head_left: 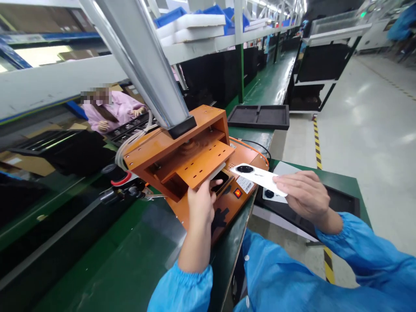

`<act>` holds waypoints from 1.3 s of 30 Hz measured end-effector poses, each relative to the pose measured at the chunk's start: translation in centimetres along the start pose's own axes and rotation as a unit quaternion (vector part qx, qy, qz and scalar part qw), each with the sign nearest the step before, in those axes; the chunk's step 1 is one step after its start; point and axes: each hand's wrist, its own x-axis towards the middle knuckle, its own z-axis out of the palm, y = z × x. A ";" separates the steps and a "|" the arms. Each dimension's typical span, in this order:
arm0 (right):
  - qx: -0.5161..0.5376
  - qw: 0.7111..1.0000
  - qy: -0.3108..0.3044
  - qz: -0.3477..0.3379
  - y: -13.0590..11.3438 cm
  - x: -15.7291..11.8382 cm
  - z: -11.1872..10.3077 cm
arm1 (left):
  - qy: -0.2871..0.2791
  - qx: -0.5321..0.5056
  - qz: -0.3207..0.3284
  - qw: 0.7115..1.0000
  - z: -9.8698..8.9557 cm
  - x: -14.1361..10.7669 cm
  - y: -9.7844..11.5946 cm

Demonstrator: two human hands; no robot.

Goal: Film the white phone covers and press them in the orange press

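Note:
My right hand (pixel 307 194) pinches the end of a white panel (pixel 261 177), which has a black oval part at its far end and points left toward the machine. My left hand (pixel 202 201) reaches into the opening of the orange press (pixel 208 162), under its raised plate. Its fingers are bent at a dark piece (pixel 221 182) there; whether they grip it is hidden. A red lit switch (pixel 238 193) and a label (pixel 245 184) are on the press's front. Below my right hand, another white panel (pixel 274 197) with a black part lies on a black tray (pixel 344 200).
A metal cylinder (pixel 146 65) rises from the press. An empty black tray (pixel 260 117) is on the green bench behind it. Hoses and a regulator (pixel 118 175) stick out at the left. A person in pink (pixel 113 108) sits across the bench. A wheeled rack (pixel 321 73) stands at the back right.

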 end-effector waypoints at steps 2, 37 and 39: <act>-0.010 1.000 -0.004 -0.023 0.2 -0.4 1.4 | 0.031 -0.009 0.015 0.999 1.2 1.5 0.0; 0.094 0.960 -0.218 -0.151 0.3 7.5 15.2 | -0.158 0.494 0.281 0.808 -12.7 -16.4 -7.5; 0.109 0.959 -0.225 -0.131 0.3 7.6 15.3 | -0.156 0.495 0.280 0.808 -12.8 -16.4 -7.7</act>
